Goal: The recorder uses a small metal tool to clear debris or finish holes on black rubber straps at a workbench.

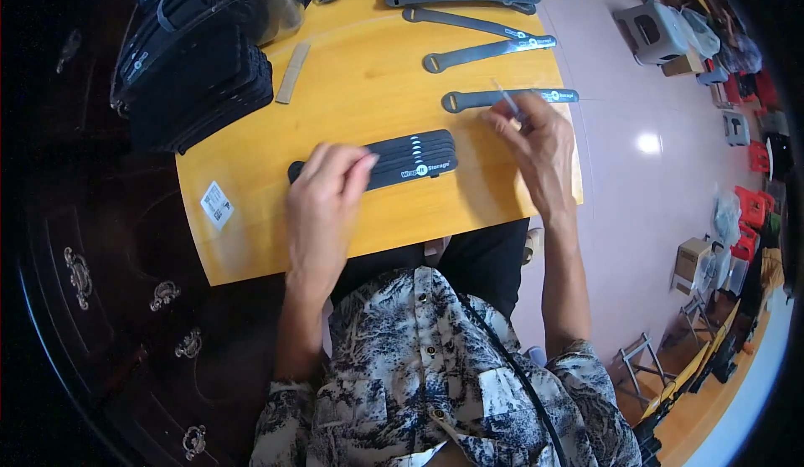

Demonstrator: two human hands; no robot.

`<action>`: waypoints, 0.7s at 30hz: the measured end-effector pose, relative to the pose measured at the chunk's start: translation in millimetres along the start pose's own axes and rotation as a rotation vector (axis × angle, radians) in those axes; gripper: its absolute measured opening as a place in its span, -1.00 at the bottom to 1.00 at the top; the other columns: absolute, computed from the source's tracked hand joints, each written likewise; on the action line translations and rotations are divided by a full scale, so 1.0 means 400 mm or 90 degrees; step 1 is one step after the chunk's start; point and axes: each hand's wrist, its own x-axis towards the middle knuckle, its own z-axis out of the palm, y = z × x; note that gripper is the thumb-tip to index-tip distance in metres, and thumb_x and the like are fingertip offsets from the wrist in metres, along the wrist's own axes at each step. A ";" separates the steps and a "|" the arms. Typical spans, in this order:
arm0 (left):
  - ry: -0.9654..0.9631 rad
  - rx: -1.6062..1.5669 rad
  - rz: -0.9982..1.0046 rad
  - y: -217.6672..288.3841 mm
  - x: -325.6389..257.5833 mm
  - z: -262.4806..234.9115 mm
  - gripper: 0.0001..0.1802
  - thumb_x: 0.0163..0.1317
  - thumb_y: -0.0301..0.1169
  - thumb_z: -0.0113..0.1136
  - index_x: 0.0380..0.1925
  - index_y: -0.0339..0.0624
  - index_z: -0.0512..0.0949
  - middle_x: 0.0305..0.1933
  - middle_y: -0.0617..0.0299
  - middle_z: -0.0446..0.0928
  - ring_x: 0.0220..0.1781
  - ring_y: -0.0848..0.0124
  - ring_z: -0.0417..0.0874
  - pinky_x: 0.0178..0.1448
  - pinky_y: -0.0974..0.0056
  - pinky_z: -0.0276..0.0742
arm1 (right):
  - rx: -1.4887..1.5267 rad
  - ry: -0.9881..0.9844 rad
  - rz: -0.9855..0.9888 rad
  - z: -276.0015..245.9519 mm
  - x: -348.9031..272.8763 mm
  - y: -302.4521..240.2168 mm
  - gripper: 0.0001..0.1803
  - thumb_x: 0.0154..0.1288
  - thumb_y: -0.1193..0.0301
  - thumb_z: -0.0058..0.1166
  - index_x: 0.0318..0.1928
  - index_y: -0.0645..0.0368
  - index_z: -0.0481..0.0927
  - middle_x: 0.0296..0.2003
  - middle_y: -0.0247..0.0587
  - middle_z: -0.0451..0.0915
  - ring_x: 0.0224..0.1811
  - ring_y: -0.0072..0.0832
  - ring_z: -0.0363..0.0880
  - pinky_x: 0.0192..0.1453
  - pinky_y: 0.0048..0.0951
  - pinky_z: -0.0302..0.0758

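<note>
A fanned stack of black hook-and-loop straps (431, 150), with pale printing, lies across the front of the yellow table. My left hand (322, 186) is over the stack's left end, fingers curled and thumb pressed toward them; whether it grips anything is hidden. To the right, my right hand (538, 136) is closed around a slim, pale, pointed tool (505, 97), whose exact kind is unclear. Just behind that hand a single black strap (469, 100) lies flat, with a round eyelet at its left end. Farther back are more loose straps (477, 51).
A tall pile of black straps (209, 90) stands at the table's left, beside a clear plastic bag (276, 10). A tan strip (292, 73) and a white label (217, 206) lie on the table (360, 65). Dark drawers (126, 299) flank the left side; a grey stool (653, 33) stands right.
</note>
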 end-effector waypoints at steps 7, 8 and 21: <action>-0.025 0.113 0.194 0.040 0.146 0.208 -0.70 0.15 -0.47 0.24 -0.12 -0.31 0.50 -0.14 0.01 0.48 -0.06 0.04 0.51 -0.01 0.08 0.44 | -0.028 0.022 -0.040 0.031 0.070 0.078 -0.78 0.12 0.38 0.27 -0.20 0.11 0.68 -0.22 -0.21 0.57 -0.26 -0.28 0.60 -0.16 -0.34 0.51; -0.058 0.136 0.188 0.041 0.146 0.218 -0.66 0.13 -0.49 0.25 -0.08 -0.32 0.46 -0.12 0.00 0.46 -0.03 0.03 0.50 0.01 0.07 0.44 | -0.023 0.014 -0.050 0.034 0.067 0.082 -0.77 0.11 0.36 0.28 -0.18 0.08 0.68 -0.18 -0.21 0.55 -0.23 -0.29 0.60 -0.15 -0.34 0.51; -0.037 0.051 0.252 0.002 0.163 0.220 -0.81 0.05 -0.53 0.30 -0.35 -0.26 0.48 -0.24 0.06 0.48 -0.17 0.10 0.50 -0.05 0.13 0.43 | -0.057 -0.061 -0.084 0.014 0.017 0.058 -0.82 0.15 0.39 0.25 -0.24 0.17 0.62 -0.28 -0.19 0.57 -0.28 -0.29 0.61 -0.21 -0.35 0.50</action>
